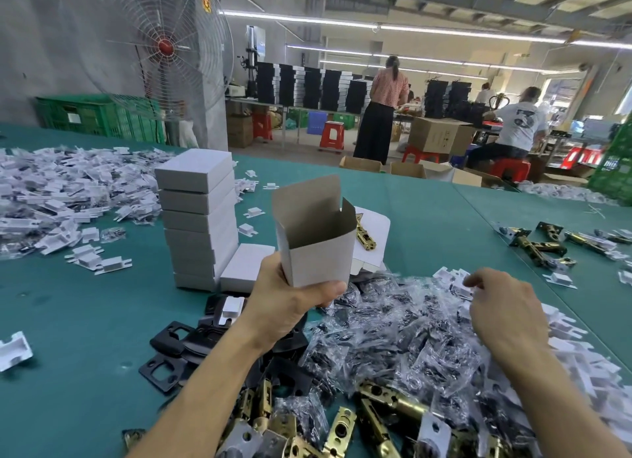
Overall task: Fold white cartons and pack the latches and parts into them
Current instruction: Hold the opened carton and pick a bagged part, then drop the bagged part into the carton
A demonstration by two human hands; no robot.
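Head view: left hand [290, 307] grips an open-topped white carton [318, 245]; beside it, right hand [506, 314] hovers empty, fingers loosely curled, above bagged parts [393, 327].

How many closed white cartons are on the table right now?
7: six in the stack, one loose carton lying beside its base. Lower seams are faint, so maybe off by one.

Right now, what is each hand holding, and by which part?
The left hand grips the open white carton round its lower end, open top up. The right hand hovers over the bagged parts, fingers loosely curled, holding nothing visible.
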